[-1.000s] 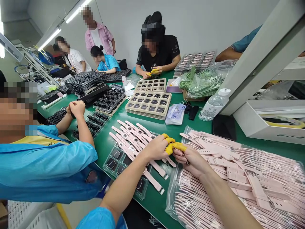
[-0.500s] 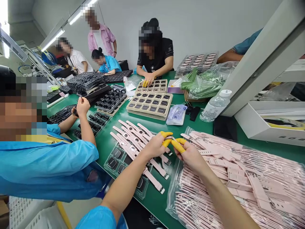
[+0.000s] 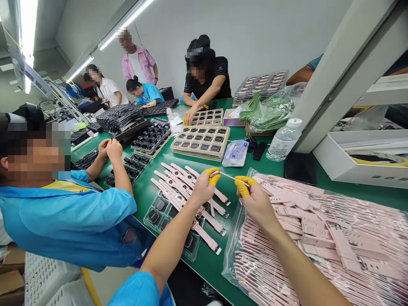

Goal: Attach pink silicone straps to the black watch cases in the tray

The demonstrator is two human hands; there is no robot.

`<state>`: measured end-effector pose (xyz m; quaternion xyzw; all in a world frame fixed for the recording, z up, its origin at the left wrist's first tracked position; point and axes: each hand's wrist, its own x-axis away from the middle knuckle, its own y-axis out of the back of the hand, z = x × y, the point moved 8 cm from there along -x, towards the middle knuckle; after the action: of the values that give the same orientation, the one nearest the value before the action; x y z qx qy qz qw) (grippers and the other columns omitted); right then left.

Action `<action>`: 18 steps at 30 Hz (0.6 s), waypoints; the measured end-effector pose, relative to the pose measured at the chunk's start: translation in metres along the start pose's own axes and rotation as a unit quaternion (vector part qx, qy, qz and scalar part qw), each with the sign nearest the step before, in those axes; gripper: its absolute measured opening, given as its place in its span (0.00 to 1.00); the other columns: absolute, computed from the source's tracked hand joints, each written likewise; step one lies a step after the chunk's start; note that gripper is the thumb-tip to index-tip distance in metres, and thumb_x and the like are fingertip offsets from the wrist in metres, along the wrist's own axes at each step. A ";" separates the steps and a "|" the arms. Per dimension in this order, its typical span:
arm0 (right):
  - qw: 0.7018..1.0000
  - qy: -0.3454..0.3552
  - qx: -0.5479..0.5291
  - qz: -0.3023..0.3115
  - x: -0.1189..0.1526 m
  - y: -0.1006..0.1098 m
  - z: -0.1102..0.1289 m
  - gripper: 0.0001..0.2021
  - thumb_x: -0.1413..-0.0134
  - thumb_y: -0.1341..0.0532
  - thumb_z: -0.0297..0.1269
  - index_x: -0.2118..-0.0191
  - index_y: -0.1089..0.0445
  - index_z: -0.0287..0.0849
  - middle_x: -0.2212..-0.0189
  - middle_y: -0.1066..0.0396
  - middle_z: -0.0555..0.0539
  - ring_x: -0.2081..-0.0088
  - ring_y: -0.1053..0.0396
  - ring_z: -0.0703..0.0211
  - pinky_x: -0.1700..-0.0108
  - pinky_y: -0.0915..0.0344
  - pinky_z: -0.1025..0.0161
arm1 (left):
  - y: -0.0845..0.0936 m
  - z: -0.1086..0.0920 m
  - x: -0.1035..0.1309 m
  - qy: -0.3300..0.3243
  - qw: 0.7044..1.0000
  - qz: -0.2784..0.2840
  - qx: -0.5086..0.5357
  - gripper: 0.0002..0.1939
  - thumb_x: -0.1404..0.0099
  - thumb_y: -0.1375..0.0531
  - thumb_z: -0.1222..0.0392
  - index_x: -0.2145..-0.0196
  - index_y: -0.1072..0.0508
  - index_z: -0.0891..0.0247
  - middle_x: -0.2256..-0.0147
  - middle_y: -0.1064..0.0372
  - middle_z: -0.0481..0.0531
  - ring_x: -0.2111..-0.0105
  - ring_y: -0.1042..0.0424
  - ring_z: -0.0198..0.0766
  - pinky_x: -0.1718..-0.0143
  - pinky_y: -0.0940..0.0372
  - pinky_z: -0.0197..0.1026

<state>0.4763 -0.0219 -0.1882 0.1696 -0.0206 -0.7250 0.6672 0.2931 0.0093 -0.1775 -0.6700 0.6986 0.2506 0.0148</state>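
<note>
Yellow covers sit on fingertips of both hands. My left hand (image 3: 205,185) pinches one end of a thin pink strap (image 3: 227,175), at what looks like a watch body. The strap's other end is pinched by my right hand (image 3: 253,193), so it stretches edge-on between them. Below my left hand, several pink-strapped watches (image 3: 178,196) lie side by side across a clear tray (image 3: 154,216) of dark square watch faces. Under my right forearm spreads a large clear bag (image 3: 234,255) with many pink straps (image 3: 280,263).
Beige trays (image 3: 200,142) of dark squares, a purple-white packet (image 3: 235,153), a water bottle (image 3: 283,140) and a black phone (image 3: 300,168) stand beyond my hands. At left, a blue-sleeved person (image 3: 95,208) works close by; others sit behind.
My hands have moved apart, and the pink strap now shows stretched between them. The person across the table has shifted a hand to the left edge of the beige tray.
</note>
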 end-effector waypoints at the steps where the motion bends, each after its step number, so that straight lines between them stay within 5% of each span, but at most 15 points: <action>1: 1.000 0.000 -0.007 -0.004 0.000 0.001 0.000 0.27 0.35 0.46 0.64 0.58 0.28 0.43 0.76 0.30 0.50 0.77 0.37 0.59 0.74 0.40 0.61 | 0.003 -0.003 -0.002 0.002 1.000 0.006 -0.010 0.17 0.26 0.42 0.55 0.44 0.27 0.63 0.49 0.25 0.62 0.47 0.23 0.48 0.41 0.30 0.53; 8: 0.995 0.084 0.045 -0.035 0.001 0.006 0.022 0.21 0.34 0.44 0.57 0.60 0.24 0.44 0.69 0.23 0.43 0.67 0.28 0.50 0.61 0.34 0.56 | 0.041 -0.037 -0.008 0.005 0.978 0.126 -0.168 0.20 0.26 0.42 0.56 0.40 0.28 0.63 0.45 0.25 0.63 0.45 0.24 0.50 0.42 0.28 0.51; 12: 0.988 0.130 0.072 0.045 0.004 -0.009 0.038 0.15 0.35 0.43 0.48 0.65 0.25 0.45 0.67 0.23 0.43 0.66 0.29 0.52 0.61 0.37 0.57 | 0.067 -0.049 0.004 -0.017 0.935 0.174 -0.307 0.20 0.25 0.45 0.59 0.38 0.31 0.64 0.45 0.24 0.63 0.47 0.22 0.51 0.45 0.27 0.51; 15: 0.992 0.070 0.030 0.103 0.002 -0.023 0.033 0.17 0.37 0.42 0.46 0.75 0.31 0.45 0.76 0.30 0.48 0.72 0.35 0.57 0.67 0.42 0.60 | 0.080 -0.058 0.014 -0.100 0.886 0.173 -0.418 0.21 0.26 0.46 0.62 0.39 0.31 0.62 0.46 0.24 0.62 0.48 0.22 0.50 0.46 0.26 0.51; 18: 0.970 -0.084 -0.169 0.155 0.002 -0.042 0.015 0.17 0.41 0.38 0.48 0.77 0.37 0.45 0.83 0.38 0.53 0.79 0.42 0.62 0.74 0.47 0.63 | 0.084 -0.067 0.027 -0.201 0.838 0.144 -0.487 0.21 0.27 0.46 0.63 0.39 0.30 0.61 0.46 0.25 0.63 0.47 0.23 0.51 0.46 0.26 0.50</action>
<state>0.4314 -0.0218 -0.1853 -0.0119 0.0203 -0.6174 0.7863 0.2325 -0.0429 -0.1013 -0.4178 0.5568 0.6866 -0.2097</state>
